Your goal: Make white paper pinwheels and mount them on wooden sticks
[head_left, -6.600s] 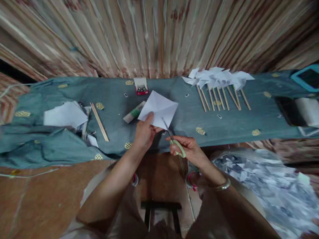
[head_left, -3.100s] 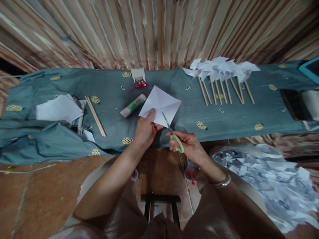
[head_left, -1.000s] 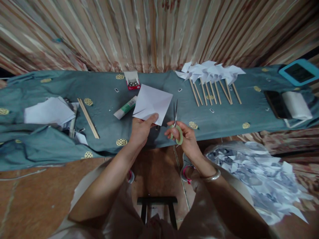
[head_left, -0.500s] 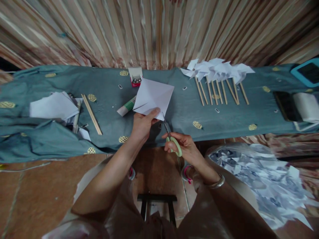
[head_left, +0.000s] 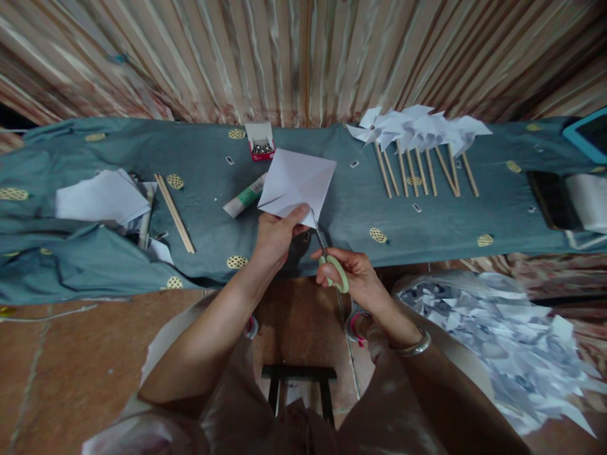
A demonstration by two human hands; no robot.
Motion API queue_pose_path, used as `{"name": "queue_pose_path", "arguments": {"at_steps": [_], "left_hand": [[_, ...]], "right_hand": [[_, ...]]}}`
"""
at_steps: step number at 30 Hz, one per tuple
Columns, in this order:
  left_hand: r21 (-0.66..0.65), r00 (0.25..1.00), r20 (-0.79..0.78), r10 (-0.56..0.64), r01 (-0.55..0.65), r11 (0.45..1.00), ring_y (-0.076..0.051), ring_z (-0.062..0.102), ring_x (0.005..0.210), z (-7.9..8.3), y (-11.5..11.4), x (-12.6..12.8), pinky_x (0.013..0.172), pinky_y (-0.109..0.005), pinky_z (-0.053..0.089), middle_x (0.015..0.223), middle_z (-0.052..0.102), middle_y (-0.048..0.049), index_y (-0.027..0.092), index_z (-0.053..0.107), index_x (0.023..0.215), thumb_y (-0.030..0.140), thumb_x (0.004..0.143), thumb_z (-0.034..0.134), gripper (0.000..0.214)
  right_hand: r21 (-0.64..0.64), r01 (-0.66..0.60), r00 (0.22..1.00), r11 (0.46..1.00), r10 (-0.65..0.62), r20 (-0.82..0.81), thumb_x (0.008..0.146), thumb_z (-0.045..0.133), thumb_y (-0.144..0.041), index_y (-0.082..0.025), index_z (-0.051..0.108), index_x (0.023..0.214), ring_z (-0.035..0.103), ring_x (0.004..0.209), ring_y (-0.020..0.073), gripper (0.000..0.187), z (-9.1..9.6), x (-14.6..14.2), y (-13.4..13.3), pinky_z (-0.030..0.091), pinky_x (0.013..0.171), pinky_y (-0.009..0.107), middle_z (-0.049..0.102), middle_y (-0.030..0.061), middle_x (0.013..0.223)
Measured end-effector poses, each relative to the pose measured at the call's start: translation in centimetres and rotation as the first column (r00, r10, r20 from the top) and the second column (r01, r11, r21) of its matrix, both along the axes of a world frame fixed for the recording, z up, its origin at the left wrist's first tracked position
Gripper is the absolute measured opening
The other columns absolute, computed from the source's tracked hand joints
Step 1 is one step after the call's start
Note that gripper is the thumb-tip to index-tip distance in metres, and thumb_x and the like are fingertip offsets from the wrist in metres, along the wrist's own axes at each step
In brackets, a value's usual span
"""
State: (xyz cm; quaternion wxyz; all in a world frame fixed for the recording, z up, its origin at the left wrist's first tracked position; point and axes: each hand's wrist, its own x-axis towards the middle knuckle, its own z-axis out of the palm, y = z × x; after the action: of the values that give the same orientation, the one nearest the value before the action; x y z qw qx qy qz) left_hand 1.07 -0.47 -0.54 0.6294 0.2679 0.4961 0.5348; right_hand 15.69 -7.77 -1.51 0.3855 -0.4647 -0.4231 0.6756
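My left hand pinches the near edge of a square sheet of white paper, thumb on top. Crease lines cross the sheet, and a slit runs in from its left corner. In my right hand are scissors with pale green handles, fingers through the loops. Their blades are at the sheet's near corner, by my left thumb. Behind the sheet's left side lies a green and white tube, partly covered. A small red and white box of shiny metal pieces stands open beyond it.
Paper pinwheels on sticks lie in a row at the back right. Left are a stack of white paper and loose wooden sticks. A phone lies far right. A heap of folded paper sits below the table's right side.
The scissors and the sheet keep almost the same pose against each other. The whole view has shifted slightly; nothing has been let go or picked up.
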Motion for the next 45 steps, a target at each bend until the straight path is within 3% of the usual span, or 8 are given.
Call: {"name": "queue_pose_path", "arguments": {"at_steps": [19, 45], "left_hand": [[0.048, 0.999, -0.052, -0.002, 0.004, 0.999, -0.013, 0.06, 0.059, -0.03, 0.34, -0.34, 0.054, -0.026, 0.048, 0.07, 0.067, 0.0003, 0.016, 0.066, 0.072, 0.024, 0.058, 0.075, 0.018], [0.037, 0.996, -0.088, -0.022, 0.025, 0.999, -0.01, 0.058, 0.052, -0.15, 0.25, 0.16, 0.047, -0.022, 0.049, 0.065, 0.067, 0.0012, 0.014, 0.068, 0.068, 0.024, 0.053, 0.075, 0.019]], "right_hand": [[0.015, 0.014, 1.0, 1.0, -0.015, 0.005, 0.069, 0.081, -0.049, -0.021, 0.071, 0.092, 0.055, 0.052, 0.0089, 0.038, -0.51, 0.17, -0.2, 0.048, 0.052, 0.023, 0.062, -0.004, 0.061], [-0.01, 0.038, 0.999, 0.999, -0.038, 0.021, 0.067, 0.083, -0.048, -0.021, 0.071, 0.089, 0.055, 0.053, 0.0069, 0.037, -0.66, 0.23, -0.11, 0.048, 0.052, 0.02, 0.063, -0.0046, 0.062]]}}
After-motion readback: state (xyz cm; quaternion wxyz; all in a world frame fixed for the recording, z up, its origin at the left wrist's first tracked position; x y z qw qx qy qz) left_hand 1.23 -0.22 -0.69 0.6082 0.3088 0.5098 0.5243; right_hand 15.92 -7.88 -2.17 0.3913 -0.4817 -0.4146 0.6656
